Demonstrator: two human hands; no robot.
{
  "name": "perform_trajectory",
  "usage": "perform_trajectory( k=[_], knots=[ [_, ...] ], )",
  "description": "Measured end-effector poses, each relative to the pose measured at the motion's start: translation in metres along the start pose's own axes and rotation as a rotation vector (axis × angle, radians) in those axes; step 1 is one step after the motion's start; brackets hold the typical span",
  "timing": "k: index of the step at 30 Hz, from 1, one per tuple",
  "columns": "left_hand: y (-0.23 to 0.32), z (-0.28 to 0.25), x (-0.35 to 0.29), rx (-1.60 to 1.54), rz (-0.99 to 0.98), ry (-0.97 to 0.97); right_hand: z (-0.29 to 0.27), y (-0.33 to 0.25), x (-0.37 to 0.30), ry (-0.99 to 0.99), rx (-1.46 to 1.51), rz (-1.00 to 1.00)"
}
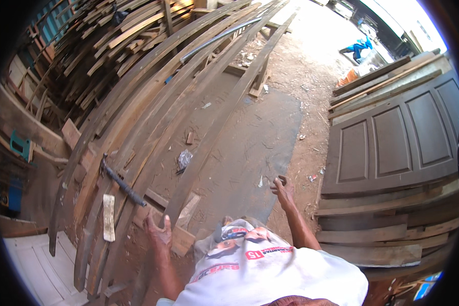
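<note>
My left hand [159, 233] is open, thumb and fingers apart, beside the nearest of several long timber planks [209, 149]. Its fingertips are close to the end of a dark-handled hammer [123, 182], which lies across the planks; I see no grip on it. A short pale piece of wood [108, 218] also rests on the planks, left of that hand. My right hand [283, 188] hangs in the air over the edge of a grey ground sheet [280, 130], its fingers loosely bent and apart, with nothing in it.
Dark panelled doors [392, 135] and stacked boards [372, 254] line the right side. A big wood pile [102, 46] fills the back left. A teal-handled saw [20, 145] and a white panel [43, 268] are at left. A crumpled plastic bag [184, 159] lies between planks.
</note>
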State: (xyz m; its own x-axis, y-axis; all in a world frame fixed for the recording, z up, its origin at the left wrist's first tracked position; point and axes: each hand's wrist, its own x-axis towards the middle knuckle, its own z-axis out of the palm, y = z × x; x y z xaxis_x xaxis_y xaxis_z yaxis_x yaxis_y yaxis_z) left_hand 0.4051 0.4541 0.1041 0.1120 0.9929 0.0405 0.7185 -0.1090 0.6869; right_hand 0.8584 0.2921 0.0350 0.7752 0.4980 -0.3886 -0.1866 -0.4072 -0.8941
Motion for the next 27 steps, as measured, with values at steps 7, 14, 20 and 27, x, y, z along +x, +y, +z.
perform_trajectory(
  k=[7,14,20,27],
  knots=[
    [0.035,0.088,0.053,0.222,0.103,0.005,-0.046,-0.007,0.021,0.026,0.036,-0.006],
    [0.036,0.095,0.062,0.142,0.006,-0.064,-0.01,-0.014,0.048,-0.162,-0.049,0.168],
    [0.043,0.084,0.066,0.163,-0.081,-0.135,0.01,-0.055,0.137,-0.236,-0.136,0.147],
    [0.128,0.123,0.169,-0.134,-0.107,-0.188,0.023,-0.159,0.278,-0.252,-0.284,-0.016]
  ],
)
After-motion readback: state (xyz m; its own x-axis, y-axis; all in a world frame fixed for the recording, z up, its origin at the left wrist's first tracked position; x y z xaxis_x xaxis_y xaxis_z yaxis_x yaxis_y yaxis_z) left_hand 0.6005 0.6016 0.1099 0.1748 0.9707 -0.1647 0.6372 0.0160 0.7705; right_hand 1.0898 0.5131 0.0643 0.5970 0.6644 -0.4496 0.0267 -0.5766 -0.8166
